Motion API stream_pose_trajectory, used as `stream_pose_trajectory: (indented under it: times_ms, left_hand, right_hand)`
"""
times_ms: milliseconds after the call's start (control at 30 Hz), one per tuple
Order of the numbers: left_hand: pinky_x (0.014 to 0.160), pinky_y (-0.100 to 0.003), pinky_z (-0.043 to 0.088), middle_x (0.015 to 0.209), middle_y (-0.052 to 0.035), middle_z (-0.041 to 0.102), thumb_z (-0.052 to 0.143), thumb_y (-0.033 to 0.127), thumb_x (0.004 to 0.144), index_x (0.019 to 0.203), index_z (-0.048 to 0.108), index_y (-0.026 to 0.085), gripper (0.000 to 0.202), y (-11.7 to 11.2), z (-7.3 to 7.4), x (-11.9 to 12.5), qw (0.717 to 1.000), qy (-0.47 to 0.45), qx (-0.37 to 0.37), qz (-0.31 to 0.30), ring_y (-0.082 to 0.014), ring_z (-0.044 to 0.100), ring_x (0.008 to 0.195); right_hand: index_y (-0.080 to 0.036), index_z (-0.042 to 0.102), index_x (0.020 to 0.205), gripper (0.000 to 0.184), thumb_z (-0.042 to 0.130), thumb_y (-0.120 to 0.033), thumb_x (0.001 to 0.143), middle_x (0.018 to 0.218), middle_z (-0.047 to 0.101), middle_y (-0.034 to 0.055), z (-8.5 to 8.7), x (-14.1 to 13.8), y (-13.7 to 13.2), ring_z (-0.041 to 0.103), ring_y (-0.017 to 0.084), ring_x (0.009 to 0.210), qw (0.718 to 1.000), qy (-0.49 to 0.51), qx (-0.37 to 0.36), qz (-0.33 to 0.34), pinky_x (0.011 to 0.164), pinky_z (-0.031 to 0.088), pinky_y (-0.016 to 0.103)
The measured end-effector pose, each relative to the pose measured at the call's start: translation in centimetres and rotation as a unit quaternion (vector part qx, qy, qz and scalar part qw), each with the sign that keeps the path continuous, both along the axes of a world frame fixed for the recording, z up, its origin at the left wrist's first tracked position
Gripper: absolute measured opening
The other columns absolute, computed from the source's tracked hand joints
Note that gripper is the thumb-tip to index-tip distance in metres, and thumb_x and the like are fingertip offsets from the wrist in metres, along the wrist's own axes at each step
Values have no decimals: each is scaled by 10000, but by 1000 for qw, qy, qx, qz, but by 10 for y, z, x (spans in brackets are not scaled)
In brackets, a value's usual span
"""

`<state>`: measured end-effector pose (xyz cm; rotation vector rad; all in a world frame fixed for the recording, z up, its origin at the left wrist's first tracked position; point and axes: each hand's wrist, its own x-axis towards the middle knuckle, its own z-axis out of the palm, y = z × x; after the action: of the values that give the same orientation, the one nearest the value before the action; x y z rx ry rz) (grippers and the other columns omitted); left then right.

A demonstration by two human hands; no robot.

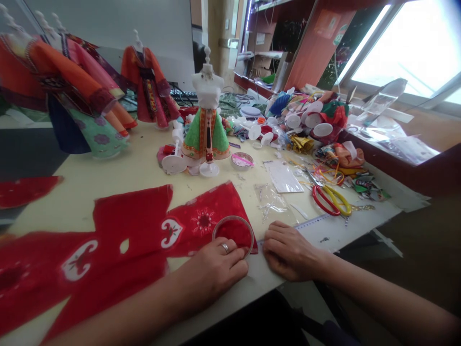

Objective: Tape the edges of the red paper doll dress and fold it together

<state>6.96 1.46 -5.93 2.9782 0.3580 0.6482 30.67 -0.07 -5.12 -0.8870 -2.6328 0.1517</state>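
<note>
A red garment piece with white and floral patterns [131,228] lies spread flat across the table. At its right end my left hand [223,262], wearing a ring on one finger, has its fingers curled at the lower side of a thin, pale hoop that looks like a roll of narrow tape [248,222]. Just right of the cloth's edge, my right hand [288,250] rests closed on the table. Whatever its fingers hold, if anything, is hidden. A clear ruler [313,221] extends beside the right hand.
Scissors with red and yellow handles [333,201] lie beyond the right hand, near plastic packets [273,204]. A small mannequin in a green skirt [207,129] stands behind the cloth. Dressed mannequins [147,91] are at left; a heap of scraps and white stands [309,120] is at right.
</note>
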Motion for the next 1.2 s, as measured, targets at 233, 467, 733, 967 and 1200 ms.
stream_pose_trajectory:
  times_ms: [233,467,733,967,1200]
  left_hand:
    - [813,-342,490,1078,-117,658,357,85,931,901,582,116,229,1,0,-3,1000,-20,0,-10,-191,576,913]
    - [876,-386,471,1113,-137,653,315,97,945,907,591,109,279,1,0,-4,999,-45,16,-9,-219,552,1036]
    - [866,-400,473,1086,-132,662,336,88,934,923,588,101,253,0,0,-5,998,-50,19,-12,-226,575,976]
    - [861,-409,484,1057,-122,669,378,68,910,919,577,102,202,1,-1,-7,995,-101,11,-21,-224,585,947]
    - [809,-372,523,963,-125,685,431,54,873,873,585,113,164,2,6,-9,985,-173,5,-1,-213,604,920]
  right_hand:
    - [-193,462,803,138,482,-61,769,710,507,22,6,12,-10,445,157,675,990,129,-25,-58,630,383,318]
    - [-185,499,881,130,499,-83,801,784,559,37,4,18,-20,496,166,751,991,100,-58,-62,695,415,337]
    - [-178,565,888,84,481,-175,886,829,574,51,-1,12,-15,497,162,760,998,17,-31,-58,723,410,331]
    - [-166,534,807,186,388,-116,910,756,537,47,-4,9,-12,447,168,706,997,-49,24,-62,679,391,317]
    - [-179,488,803,158,391,-125,917,765,540,42,1,15,-12,475,160,717,996,19,-5,-92,685,405,320]
